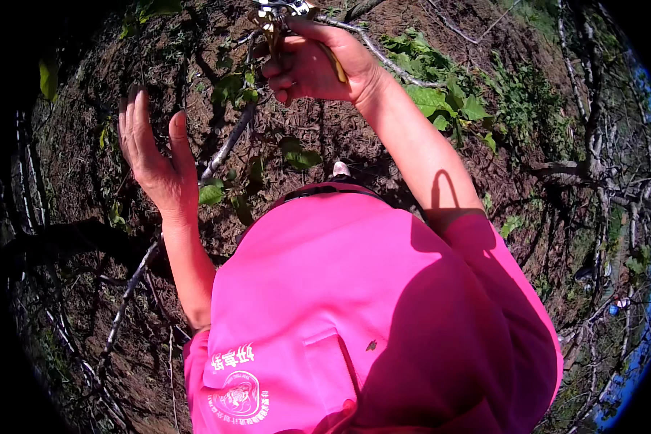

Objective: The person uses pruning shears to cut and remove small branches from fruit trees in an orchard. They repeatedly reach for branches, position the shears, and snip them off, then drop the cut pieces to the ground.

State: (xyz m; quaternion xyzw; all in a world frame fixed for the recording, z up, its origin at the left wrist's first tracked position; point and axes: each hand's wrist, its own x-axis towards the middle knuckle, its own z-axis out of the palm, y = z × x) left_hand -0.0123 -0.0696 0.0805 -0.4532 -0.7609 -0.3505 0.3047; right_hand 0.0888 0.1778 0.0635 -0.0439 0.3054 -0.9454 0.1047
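Observation:
My right hand (317,68), at the top centre, is wrapped around a hand tool with yellow handles, apparently pruning shears (337,66). Their metal head is bright in the sun and partly cut off by the top of the picture. To the left, my left hand (157,154) is raised with the thumb apart from the fingers, holding nothing. Between the hands, a pale thin branch (230,142) slants over the soil, with green leaves (302,157) near it. Another thin branch (382,54) runs behind my right wrist.
Broad green leaves (439,103) spread right of my right forearm. Bare, pale-barked branches (597,141) crowd the right edge, and another branch (127,295) leans at lower left. Brown soil (298,122) lies below. The toe of a shoe (340,169) shows beyond my pink shirt (325,260).

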